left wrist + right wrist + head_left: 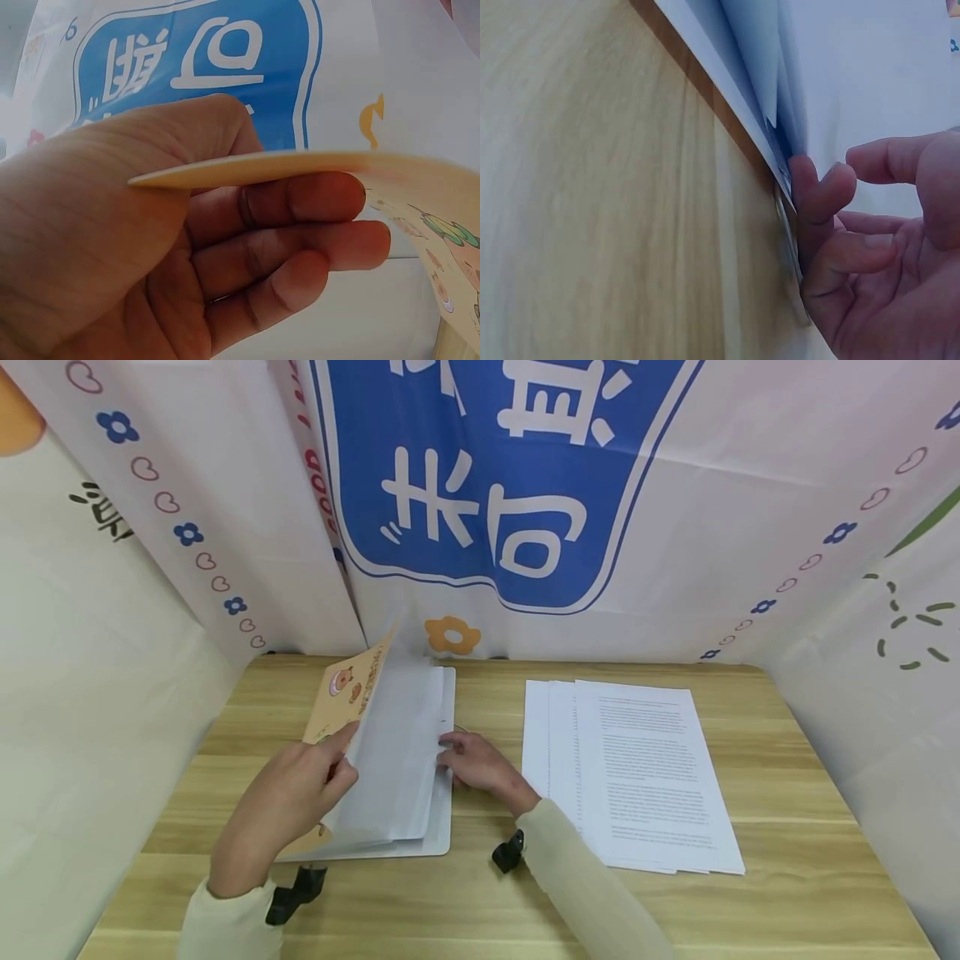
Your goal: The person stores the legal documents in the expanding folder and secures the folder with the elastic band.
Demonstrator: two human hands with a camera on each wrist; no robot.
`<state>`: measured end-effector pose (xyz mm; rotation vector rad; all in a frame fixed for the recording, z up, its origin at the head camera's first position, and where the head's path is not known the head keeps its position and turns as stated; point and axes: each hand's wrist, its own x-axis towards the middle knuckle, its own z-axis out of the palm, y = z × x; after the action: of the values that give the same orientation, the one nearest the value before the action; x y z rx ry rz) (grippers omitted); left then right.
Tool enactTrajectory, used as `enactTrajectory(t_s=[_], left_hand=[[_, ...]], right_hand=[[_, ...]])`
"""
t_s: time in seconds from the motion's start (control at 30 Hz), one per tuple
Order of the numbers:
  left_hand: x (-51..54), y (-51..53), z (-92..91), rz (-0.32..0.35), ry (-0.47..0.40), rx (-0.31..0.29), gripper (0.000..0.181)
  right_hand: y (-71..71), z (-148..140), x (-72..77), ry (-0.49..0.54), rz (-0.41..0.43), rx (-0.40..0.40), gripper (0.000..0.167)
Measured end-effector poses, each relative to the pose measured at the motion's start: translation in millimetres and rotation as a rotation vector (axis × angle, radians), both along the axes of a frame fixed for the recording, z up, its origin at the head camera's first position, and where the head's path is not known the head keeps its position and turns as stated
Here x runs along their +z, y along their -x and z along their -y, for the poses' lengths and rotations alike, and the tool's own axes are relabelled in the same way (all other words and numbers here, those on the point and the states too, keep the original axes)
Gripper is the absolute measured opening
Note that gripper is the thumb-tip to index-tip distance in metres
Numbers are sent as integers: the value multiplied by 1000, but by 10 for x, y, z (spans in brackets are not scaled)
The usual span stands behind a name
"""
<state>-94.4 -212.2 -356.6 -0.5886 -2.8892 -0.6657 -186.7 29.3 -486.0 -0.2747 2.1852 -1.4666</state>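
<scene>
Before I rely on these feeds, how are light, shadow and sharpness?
Head view: bright, fairly even light, though print on the papers is too small to read; left wrist: dimmer, left hand shaded beneath the cover; right wrist: dim, bluish, wood grain on the table soft, dark shadow along the folder's edge.

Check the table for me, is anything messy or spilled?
A little messy, yes: the papers on the right aren't lined up, so their edges stick out in steps. I can't see any spill. The folder's cover is raised, but that isn't odd: the left hand holds it.
</scene>
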Motion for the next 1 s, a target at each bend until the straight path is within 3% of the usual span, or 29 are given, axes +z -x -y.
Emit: enactTrajectory(t_s=[0.27,0.6,0.8,1.0], left_hand=[[-23,-5,15,0,-11,-11,51],[-40,1,18,-13,-11,-23,51],[-39,-7,22,-19,-24,-37,51],[-29,-1,19,-10,-20,-43,51]], right_hand=[[-38,-196,71,24,-71,-2,42],[-156,-718,227,-74,-214,-19,39],[-228,-1185,318,-252,-319,-130,35],[-391,-1640,436,-524,-320,-185,45]])
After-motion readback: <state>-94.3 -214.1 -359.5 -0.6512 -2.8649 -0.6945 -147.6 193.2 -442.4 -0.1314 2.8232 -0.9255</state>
